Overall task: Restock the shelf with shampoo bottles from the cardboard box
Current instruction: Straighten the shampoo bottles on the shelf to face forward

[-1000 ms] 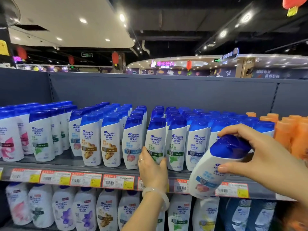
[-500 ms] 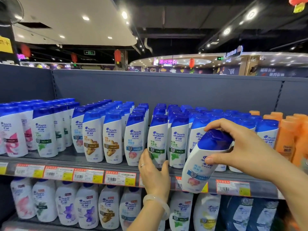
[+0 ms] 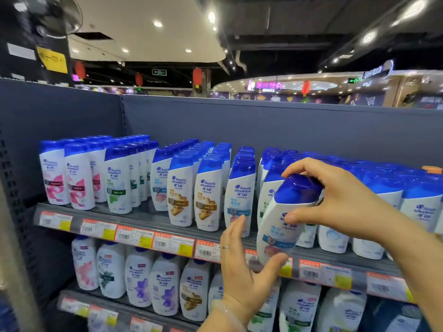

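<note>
Shelf [image 3: 153,218] nearly full. My right hand [image 3: 335,202] grips one bottle [image 3: 282,221] by its cap, unplaced; left hand [image 3: 242,267], fingers spread, steadies its base.

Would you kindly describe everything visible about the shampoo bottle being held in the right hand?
The shampoo bottle is glossy white plastic with a blue cap and a blue-and-pink label. It tilts, top leaning right, in front of the upper shelf's edge. The right hand grips its cap end; the left hand's thumb touches its base.
</note>
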A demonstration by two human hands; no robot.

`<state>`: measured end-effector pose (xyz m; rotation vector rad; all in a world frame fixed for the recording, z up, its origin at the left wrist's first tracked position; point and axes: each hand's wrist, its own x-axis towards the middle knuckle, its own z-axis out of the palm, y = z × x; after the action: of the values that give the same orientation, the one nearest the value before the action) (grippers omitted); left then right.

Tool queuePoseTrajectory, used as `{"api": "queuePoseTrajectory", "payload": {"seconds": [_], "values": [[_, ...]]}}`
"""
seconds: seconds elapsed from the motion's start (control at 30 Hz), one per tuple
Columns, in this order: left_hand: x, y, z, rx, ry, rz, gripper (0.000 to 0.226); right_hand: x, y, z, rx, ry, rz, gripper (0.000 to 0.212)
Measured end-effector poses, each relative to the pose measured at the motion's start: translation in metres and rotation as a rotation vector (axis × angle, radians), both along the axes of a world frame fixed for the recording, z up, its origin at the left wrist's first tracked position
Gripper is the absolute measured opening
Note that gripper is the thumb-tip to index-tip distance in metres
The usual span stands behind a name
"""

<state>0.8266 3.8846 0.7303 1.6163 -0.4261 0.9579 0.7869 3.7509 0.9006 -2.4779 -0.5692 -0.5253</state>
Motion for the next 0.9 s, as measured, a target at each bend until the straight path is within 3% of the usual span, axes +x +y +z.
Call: {"api": "queuePoseTrajectory", "payload": {"seconds": [0.17,0.47,0.9], "values": [[0.007,0.059,0.011,-0.030,0.031,0.134,0.092,0.023,0.074,0.018,-0.014,-0.032,0.137,0.055],[0.043,0.177,0.025,-0.123,0.135,0.425,0.082,0.078,0.217,0.037,-0.127,-0.090,0.250,0.059],[0.110,0.217,0.022,0.021,0.385,0.328,0.065,0.147,0.270,0.021,-0.278,0.023,0.032,0.064]]}}
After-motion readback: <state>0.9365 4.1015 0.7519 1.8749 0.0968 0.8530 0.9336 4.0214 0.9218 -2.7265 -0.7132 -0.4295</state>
